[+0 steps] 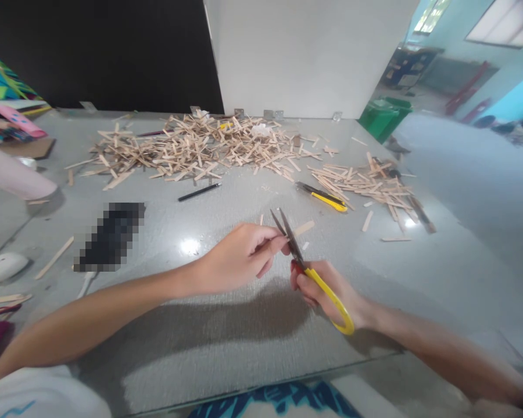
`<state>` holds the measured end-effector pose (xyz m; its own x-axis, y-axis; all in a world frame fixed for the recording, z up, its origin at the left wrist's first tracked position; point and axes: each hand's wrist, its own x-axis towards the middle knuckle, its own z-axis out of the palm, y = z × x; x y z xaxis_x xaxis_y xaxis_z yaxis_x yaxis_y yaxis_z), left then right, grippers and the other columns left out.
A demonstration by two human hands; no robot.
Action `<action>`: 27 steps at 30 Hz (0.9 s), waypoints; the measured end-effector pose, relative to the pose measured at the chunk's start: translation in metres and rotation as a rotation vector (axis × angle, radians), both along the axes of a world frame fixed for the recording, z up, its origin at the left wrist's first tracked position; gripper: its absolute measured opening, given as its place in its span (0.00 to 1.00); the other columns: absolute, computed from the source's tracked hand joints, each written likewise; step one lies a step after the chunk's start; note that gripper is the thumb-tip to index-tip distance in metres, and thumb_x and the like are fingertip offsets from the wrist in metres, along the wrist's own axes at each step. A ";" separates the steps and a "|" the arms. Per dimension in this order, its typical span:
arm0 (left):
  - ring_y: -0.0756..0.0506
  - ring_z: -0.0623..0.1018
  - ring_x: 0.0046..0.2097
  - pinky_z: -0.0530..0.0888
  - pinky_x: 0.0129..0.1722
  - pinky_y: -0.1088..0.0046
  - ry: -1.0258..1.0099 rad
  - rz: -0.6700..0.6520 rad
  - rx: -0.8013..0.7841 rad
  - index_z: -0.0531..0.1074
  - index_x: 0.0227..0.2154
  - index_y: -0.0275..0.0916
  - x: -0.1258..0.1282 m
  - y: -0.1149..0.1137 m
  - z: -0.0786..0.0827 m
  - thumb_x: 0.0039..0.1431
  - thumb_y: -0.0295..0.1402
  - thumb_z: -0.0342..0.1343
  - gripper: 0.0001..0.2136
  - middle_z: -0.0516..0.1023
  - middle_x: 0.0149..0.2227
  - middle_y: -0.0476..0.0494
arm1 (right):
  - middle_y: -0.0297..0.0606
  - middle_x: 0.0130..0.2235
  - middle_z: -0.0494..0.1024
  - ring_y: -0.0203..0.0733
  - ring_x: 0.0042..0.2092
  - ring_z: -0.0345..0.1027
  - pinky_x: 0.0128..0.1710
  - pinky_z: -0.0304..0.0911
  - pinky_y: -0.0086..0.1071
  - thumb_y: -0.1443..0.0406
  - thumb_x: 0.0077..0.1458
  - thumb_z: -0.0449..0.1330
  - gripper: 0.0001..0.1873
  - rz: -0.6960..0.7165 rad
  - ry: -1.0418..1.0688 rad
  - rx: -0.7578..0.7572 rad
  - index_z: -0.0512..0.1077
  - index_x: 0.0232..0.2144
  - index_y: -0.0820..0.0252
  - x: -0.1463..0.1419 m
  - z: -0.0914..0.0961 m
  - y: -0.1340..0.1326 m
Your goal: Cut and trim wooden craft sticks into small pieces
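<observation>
My left hand (248, 252) is closed in a pinch at the middle of the table. A flat, pale wooden stick (305, 227) runs out from its fingertips, past the scissor blades; the pinched end is mostly hidden. Yellow-handled scissors (331, 296) are in my right hand (331, 284), fingers closed round the handles. Their blades are parted and point up and away, right beside my left fingertips. Small wood offcuts (305, 246) lie near the blades. Beyond them rests a yellow and black utility knife (325, 197).
A large heap of wooden sticks (192, 148) spreads along the back, with a smaller pile (366, 183) to the right. A black pen (199, 192), a blurred-out dark object (111, 238) and a white mouse (4, 267) lie leftward. A green bin (383, 119) stands past the table.
</observation>
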<state>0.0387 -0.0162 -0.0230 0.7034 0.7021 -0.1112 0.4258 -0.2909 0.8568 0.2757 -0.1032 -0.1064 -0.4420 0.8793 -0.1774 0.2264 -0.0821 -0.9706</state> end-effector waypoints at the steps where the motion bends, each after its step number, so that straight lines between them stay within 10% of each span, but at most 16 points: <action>1: 0.53 0.66 0.21 0.63 0.25 0.76 -0.004 0.003 -0.006 0.75 0.31 0.36 0.000 0.000 0.000 0.79 0.39 0.47 0.20 0.71 0.19 0.53 | 0.29 0.28 0.63 0.36 0.27 0.56 0.27 0.52 0.32 0.38 0.73 0.55 0.30 0.023 0.010 0.018 0.70 0.38 0.58 0.000 0.001 0.000; 27: 0.54 0.67 0.22 0.63 0.25 0.78 -0.016 0.008 0.016 0.74 0.30 0.36 0.000 0.002 -0.002 0.79 0.35 0.46 0.19 0.72 0.21 0.53 | 0.28 0.27 0.62 0.35 0.27 0.54 0.26 0.50 0.31 0.39 0.73 0.56 0.29 -0.027 0.054 -0.024 0.70 0.37 0.58 -0.002 -0.006 0.000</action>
<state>0.0384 -0.0144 -0.0247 0.6990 0.7096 -0.0887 0.4149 -0.3014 0.8585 0.2741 -0.1028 -0.1127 -0.4279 0.8866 -0.1756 0.1713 -0.1112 -0.9789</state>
